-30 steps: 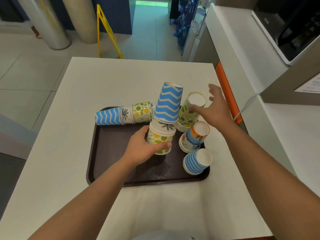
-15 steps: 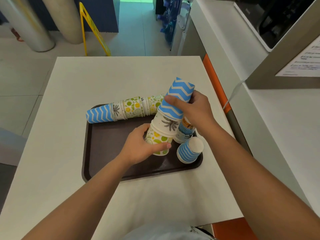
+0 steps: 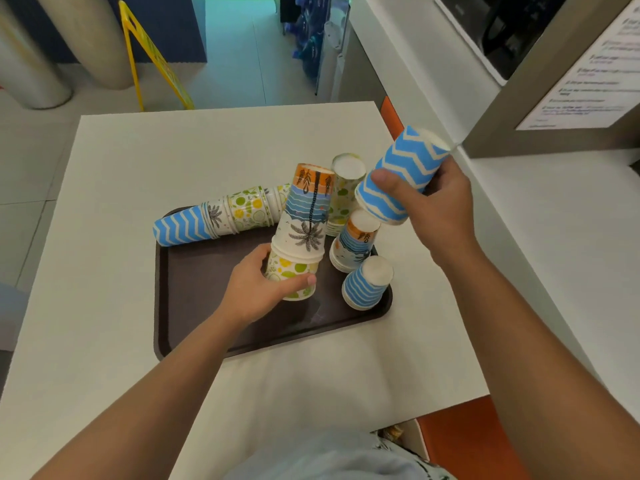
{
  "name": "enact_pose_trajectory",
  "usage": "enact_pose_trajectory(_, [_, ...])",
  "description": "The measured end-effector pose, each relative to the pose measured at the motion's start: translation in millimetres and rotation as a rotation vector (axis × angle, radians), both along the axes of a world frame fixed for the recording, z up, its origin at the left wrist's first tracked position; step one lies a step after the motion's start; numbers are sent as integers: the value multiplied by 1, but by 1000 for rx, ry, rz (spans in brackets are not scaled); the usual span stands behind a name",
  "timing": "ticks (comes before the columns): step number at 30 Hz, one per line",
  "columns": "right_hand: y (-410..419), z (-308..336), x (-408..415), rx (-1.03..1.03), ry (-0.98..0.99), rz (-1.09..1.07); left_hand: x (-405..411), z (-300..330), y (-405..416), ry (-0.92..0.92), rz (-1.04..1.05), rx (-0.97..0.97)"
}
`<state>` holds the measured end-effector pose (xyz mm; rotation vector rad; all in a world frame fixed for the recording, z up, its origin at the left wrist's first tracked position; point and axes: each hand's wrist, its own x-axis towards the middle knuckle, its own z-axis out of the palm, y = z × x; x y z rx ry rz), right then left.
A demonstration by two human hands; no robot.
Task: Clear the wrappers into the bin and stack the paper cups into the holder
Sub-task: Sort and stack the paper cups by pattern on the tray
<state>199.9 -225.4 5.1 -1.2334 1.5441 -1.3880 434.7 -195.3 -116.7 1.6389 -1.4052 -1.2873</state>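
A dark brown tray (image 3: 214,317) on a white table carries printed paper cups. My left hand (image 3: 254,289) grips the bottom of an upside-down cup stack (image 3: 304,230) with lemon, palm and orange-topped prints. My right hand (image 3: 434,206) holds a blue zigzag cup (image 3: 401,174) tilted in the air, right of and above the stack. A lying row of nested cups (image 3: 221,216) rests across the tray's far left edge. Three more upside-down piles stand on the tray's right: a lemon-print pile (image 3: 346,192), a beach-print pile (image 3: 356,240) and a blue striped cup (image 3: 367,282).
The white table (image 3: 104,271) ends at an orange strip (image 3: 389,114) on the right, beside a white counter (image 3: 554,237) with a grey panel and notice. A yellow floor sign (image 3: 152,60) and two pillars stand beyond the table's far edge.
My right hand has lifted the blue zigzag cup off the stack's top and carried it up to the right. My left hand still grips the stack's base.
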Motion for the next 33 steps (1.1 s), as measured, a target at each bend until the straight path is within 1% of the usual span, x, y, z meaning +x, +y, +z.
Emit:
enact_pose_trajectory(4, [43,-45,-10,116,197,11,-2,0,-4,30,34,-10])
enact_pose_trajectory(8, [72,-84,-6,161,289,-24,-7,1,-6,37,21,-20])
enact_pose_trajectory(11, [70,-98,-5,184,300,-17,-10,4,-8,37,15,-23])
enact_pose_trajectory(16, [62,-123,-5,293,273,29,-14,8,-9,49,7,-28])
enact_pose_trajectory(20, [63,-138,-4,335,249,17,-16,10,-11,52,9,-17])
enact_pose_trajectory(25, [61,-122,-2,367,273,38,-17,17,-11,56,9,-27])
enact_pose_trajectory(26, [61,-112,0,335,281,8,-17,18,-11,60,6,-29])
enact_pose_trajectory(28, [58,-87,5,179,253,-58,-18,19,-12,71,2,-34])
enact_pose_trajectory(30, [48,-59,11,26,222,-56,-21,23,-13,81,-9,-46])
enact_pose_trajectory(31, [39,-47,14,2,213,-25,-23,25,-13,90,-21,-56])
enact_pose_trajectory(33, [17,-25,21,74,183,84,-30,29,-13,101,-53,-79])
